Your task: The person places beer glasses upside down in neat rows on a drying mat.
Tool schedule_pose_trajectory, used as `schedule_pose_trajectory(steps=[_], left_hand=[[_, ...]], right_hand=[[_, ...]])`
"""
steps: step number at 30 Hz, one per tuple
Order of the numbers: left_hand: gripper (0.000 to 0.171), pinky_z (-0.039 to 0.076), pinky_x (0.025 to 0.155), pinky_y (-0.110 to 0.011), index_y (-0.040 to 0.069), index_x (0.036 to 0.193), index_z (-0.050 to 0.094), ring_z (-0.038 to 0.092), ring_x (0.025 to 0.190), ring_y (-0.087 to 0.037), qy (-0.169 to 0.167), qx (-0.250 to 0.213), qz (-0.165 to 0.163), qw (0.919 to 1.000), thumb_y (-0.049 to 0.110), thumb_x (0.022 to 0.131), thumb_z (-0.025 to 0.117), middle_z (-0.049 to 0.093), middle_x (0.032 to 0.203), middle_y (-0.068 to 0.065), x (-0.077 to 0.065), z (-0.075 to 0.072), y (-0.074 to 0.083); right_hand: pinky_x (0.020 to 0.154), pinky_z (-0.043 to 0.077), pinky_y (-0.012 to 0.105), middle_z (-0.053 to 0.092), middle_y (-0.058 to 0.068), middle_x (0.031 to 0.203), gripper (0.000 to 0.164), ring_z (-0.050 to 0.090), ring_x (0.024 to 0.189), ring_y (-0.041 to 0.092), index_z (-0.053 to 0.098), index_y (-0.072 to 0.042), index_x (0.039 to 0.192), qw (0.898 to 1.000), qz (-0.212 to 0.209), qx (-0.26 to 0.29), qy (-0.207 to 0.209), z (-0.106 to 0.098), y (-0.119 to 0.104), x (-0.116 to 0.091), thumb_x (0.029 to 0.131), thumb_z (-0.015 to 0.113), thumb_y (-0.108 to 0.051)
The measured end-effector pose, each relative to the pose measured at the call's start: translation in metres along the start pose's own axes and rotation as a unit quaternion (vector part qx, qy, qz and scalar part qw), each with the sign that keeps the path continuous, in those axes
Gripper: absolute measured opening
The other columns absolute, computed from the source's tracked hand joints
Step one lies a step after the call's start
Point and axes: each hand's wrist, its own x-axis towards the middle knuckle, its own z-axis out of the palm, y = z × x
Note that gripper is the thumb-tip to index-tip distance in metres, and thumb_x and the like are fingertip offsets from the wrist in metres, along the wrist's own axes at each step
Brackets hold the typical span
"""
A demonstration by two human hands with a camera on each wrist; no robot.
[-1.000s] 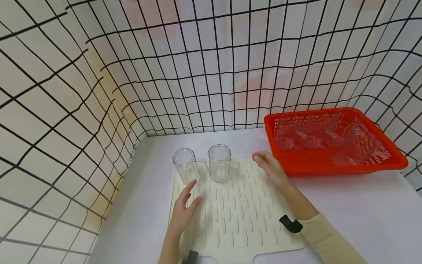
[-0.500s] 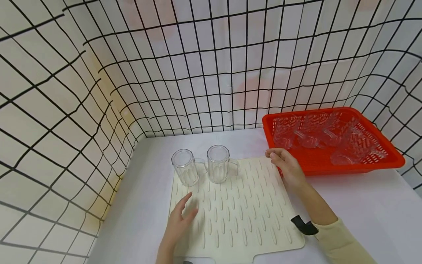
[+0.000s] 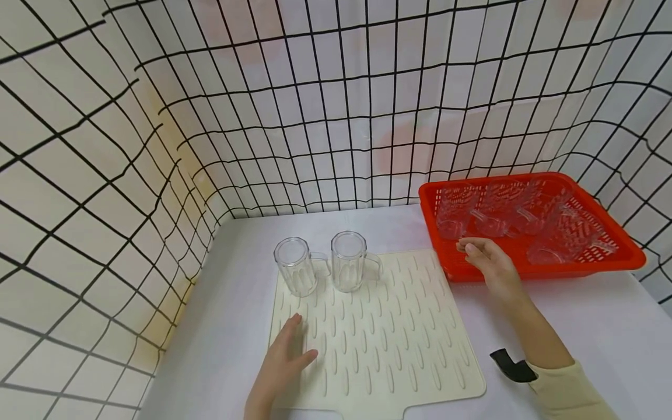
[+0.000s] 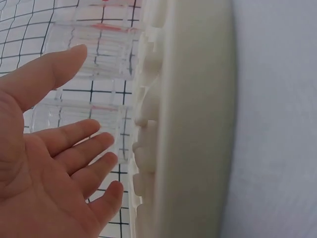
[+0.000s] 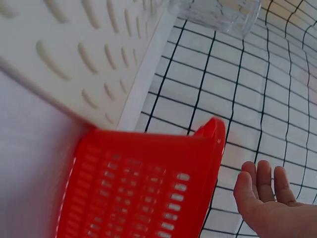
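We have two clear mugs standing on the pale mat [image 3: 388, 373]. Taking the mat's middle as the dial, the left mug [image 3: 298, 268] is at ten o'clock and the right mug [image 3: 349, 265] just beside it at eleven. Their handles both point to about three; which way up they stand we can't say for sure. The red basket [image 3: 577, 270] sits on the desk [image 3: 231, 303] at two o'clock, with more glass mugs [image 3: 454, 216] lying tilted inside, overlapping too much for us to count.

Our left hand [image 3: 283, 361] is between eight and nine o'clock over the mat, thumb well apart from the fingers, holding nothing; whether it touches the mat we can't tell. Our right hand [image 3: 493, 268] is at two o'clock by the basket's near rim, fingers loosely bent, thumb near them, also holding nothing.

We judge the step in hand to be a reach for a mug in the basket. The next move seems to call for widening the right grasp, clearing the rim and taking one mug by its body or handle, without knocking its neighbours. Bare mat lies at one o'clock, beside the right mug.
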Motion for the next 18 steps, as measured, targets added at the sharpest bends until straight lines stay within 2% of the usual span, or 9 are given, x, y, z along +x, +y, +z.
schedule_pose_trajectory(steps=[1,9,14,18], left_hand=[[0.08,0.02,0.112,-0.06,-0.002,0.147,0.036,0.025,0.14,-0.045,0.0,0.002,-0.001,1.0,0.024,0.084,0.077,0.032,0.153,-0.022,0.0,0.0,0.0],[0.09,0.022,0.111,-0.061,-0.006,0.146,0.035,0.026,0.139,-0.048,-0.005,0.026,-0.004,0.9996,0.021,0.076,0.083,0.033,0.151,-0.027,0.001,0.0,-0.005],[0.096,0.021,0.111,-0.06,-0.006,0.147,0.033,0.024,0.14,-0.047,0.006,0.043,-0.012,0.999,0.021,0.072,0.086,0.033,0.151,-0.026,0.0,-0.001,-0.007],[0.103,0.02,0.112,-0.059,-0.005,0.148,0.031,0.021,0.141,-0.046,0.003,0.05,-0.02,0.9985,0.024,0.068,0.088,0.031,0.153,-0.025,0.0,-0.003,-0.009]], right_hand=[[0.089,0.041,0.008,0.056,-0.013,0.119,0.036,0.05,0.114,0.007,0.048,0.001,0.129,1.0,-0.004,0.001,0.003,-0.003,0.002,0.0,0.105,0.044,-0.026],[0.087,0.043,0.007,0.058,-0.012,0.118,0.026,0.052,0.111,0.001,0.053,-0.008,0.126,0.999,-0.016,0.007,0.028,-0.029,0.009,-0.004,0.105,0.044,-0.022],[0.085,0.043,0.006,0.059,-0.013,0.116,0.023,0.053,0.108,-0.002,0.054,-0.013,0.123,0.999,-0.003,0.012,0.041,-0.043,0.011,-0.007,0.104,0.046,-0.022],[0.082,0.043,0.004,0.057,-0.017,0.115,0.023,0.052,0.106,-0.005,0.054,-0.017,0.123,0.998,0.022,-0.004,0.055,-0.058,0.014,-0.01,0.104,0.045,-0.026]])
